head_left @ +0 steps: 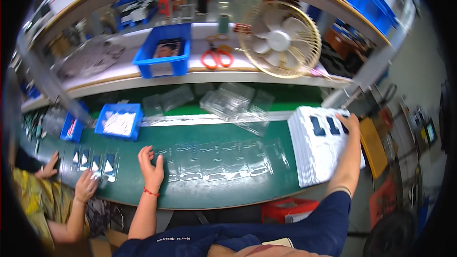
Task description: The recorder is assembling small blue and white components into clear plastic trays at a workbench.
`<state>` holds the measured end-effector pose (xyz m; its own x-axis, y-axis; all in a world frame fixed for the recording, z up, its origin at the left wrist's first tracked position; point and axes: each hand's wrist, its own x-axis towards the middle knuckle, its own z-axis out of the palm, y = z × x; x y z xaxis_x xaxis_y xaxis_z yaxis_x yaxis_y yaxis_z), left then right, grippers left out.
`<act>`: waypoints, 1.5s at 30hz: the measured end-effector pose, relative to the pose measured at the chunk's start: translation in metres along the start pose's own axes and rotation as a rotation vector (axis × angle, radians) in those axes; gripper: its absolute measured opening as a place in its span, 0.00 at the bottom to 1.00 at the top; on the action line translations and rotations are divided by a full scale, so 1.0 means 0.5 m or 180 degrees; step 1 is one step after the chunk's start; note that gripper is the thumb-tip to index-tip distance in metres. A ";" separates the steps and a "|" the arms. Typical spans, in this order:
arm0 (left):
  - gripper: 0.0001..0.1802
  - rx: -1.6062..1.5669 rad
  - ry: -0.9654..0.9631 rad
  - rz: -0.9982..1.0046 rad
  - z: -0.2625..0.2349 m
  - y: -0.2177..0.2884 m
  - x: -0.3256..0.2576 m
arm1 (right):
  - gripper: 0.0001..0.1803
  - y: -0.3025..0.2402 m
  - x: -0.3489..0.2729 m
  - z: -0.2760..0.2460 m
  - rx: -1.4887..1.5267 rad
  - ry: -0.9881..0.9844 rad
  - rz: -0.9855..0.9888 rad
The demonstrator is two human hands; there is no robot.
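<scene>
Left fingers (144, 155) loose and bare, right fingers (341, 118) at the stack of white trays (318, 162)

The left hand is half curled, released and holding nothing, above the table (190, 199) just left of the row of clear shells (213, 164). The right hand reaches the stack's far right corner, its fingers on a dark piece; whether they grasp it I cannot tell.

The stack stands at the table's right end, its near corner close to the front edge. A strip of green surface runs between the row and that edge, and another behind the row.

Counts: three dark pieces (318, 126) on the top tray, two in full view and one partly covered; at least five clear shells, their overlapping edges blurring; two blue bins (119, 135) at the back left. At far left, near a co-worker's two hands (84, 186), lie four dark pieces with white triangles (110, 165).
</scene>
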<state>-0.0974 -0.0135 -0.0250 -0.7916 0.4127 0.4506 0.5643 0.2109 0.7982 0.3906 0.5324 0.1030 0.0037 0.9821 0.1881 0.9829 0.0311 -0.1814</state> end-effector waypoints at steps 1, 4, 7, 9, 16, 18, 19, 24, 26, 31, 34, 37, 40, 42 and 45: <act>0.22 0.0059 0.0126 -0.0067 -0.001 0.001 0.002 | 0.54 -0.011 -0.002 -0.003 -0.0060 -0.0115 0.0060; 0.22 0.0174 0.0121 -0.0129 -0.005 0.008 0.003 | 0.50 -0.042 -0.021 -0.024 -0.0134 -0.0111 0.0004; 0.23 0.0182 0.0073 -0.0137 -0.008 0.016 0.005 | 0.42 -0.104 -0.079 -0.070 -0.0327 0.0255 0.0099; 0.23 0.0175 0.0117 -0.0173 -0.007 0.016 0.005 | 0.40 -0.148 -0.102 -0.096 -0.0317 0.0274 0.0118; 0.23 0.0195 0.0185 -0.0140 -0.009 0.011 -0.003 | 0.47 -0.228 -0.149 -0.034 -0.0095 -0.0150 -0.0379; 0.23 0.0079 0.0124 -0.0136 -0.011 0.014 -0.002 | 0.49 -0.185 -0.107 -0.016 -0.0020 -0.0277 -0.0445; 0.24 0.0043 0.0098 -0.0119 -0.004 0.015 0.002 | 0.51 -0.148 -0.079 0.001 -0.0118 -0.0317 -0.0412; 0.24 -0.0072 0.0212 -0.0165 -0.007 0.014 0.000 | 0.53 -0.170 -0.106 -0.022 0.0029 -0.0388 -0.0508; 0.24 -0.0198 0.0207 -0.0210 -0.012 0.011 -0.003 | 0.52 -0.197 -0.132 -0.040 -0.0062 -0.0276 -0.0542; 0.24 -0.0299 0.0196 -0.0269 -0.014 0.012 -0.003 | 0.46 -0.276 -0.219 -0.091 -0.0094 -0.0001 -0.0206; 0.23 -0.0342 0.0192 -0.0266 -0.014 0.009 -0.001 | 0.43 -0.277 -0.214 -0.030 0.0080 0.0007 -0.0623; 0.22 -0.0413 0.0267 -0.0326 -0.016 -0.001 -0.004 | 0.46 -0.326 -0.238 -0.036 -0.0150 -0.0137 -0.0528; 0.20 -0.0620 0.0312 -0.0426 -0.018 -0.008 -0.001 | 0.50 -0.319 -0.214 -0.022 -0.0096 -0.0244 -0.0594; 0.14 -0.0653 0.0492 -0.0325 -0.012 -0.018 0.001 | 0.52 -0.301 -0.187 -0.008 0.0100 -0.0561 -0.0537; 0.09 -0.0866 0.0721 -0.0517 -0.021 -0.014 0.001 | 0.55 -0.326 -0.205 -0.032 -0.0051 -0.0653 -0.0555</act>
<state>-0.1041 -0.0240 -0.0260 -0.9144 0.1808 0.3622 0.3687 0.0021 0.9296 0.2327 0.4238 0.1286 -0.2016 0.9794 0.0152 0.9682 0.2016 -0.1479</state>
